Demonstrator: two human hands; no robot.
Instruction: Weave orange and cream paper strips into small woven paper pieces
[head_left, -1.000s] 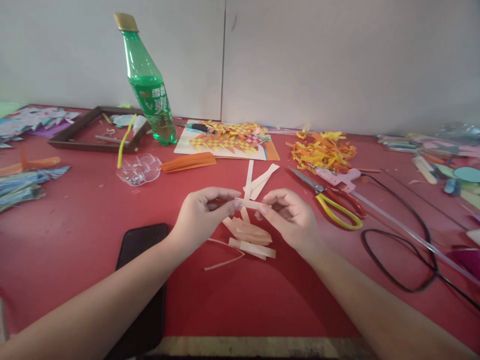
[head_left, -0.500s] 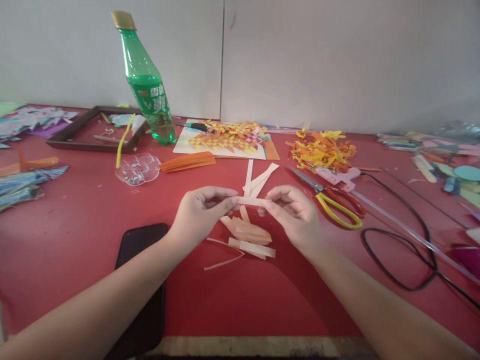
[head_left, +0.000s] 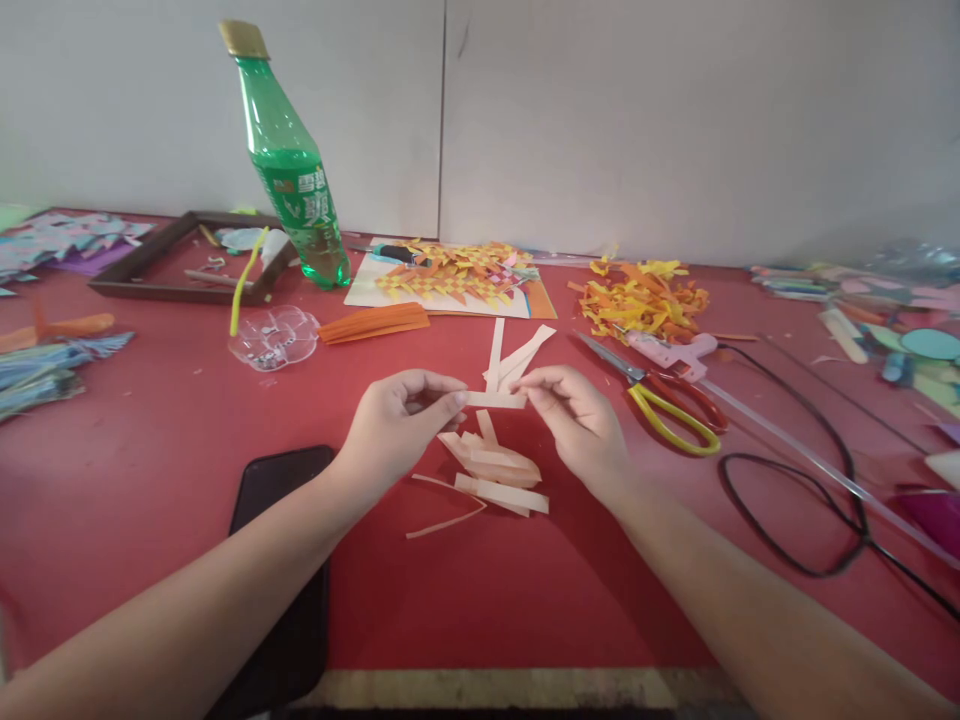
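Observation:
A short cream paper strip (head_left: 495,400) is stretched level between my two hands, above the red table. My left hand (head_left: 409,415) pinches its left end between thumb and fingers. At the right end, my right hand (head_left: 577,415) is closed with its thumb and fingertips on the strip. Just beyond lie more pale paper strips (head_left: 525,355), two or three of them crossing. Nearer to me, below the held strip, is a loose pile of folded cream strips (head_left: 499,465) and a thin bent sliver (head_left: 450,527).
A black phone (head_left: 281,590) lies under my left forearm. Scissors (head_left: 652,395), a pink glue gun (head_left: 671,350) with its black cord and orange-yellow paper curls (head_left: 637,300) are at right. A green bottle (head_left: 292,180), dark frame (head_left: 187,290), clear dish (head_left: 274,340) and orange strips (head_left: 375,322) stand left.
My right fingers have shifted their grip at the strip's right end and moved slightly left. The strip stays held between both hands, and the view has shifted a little.

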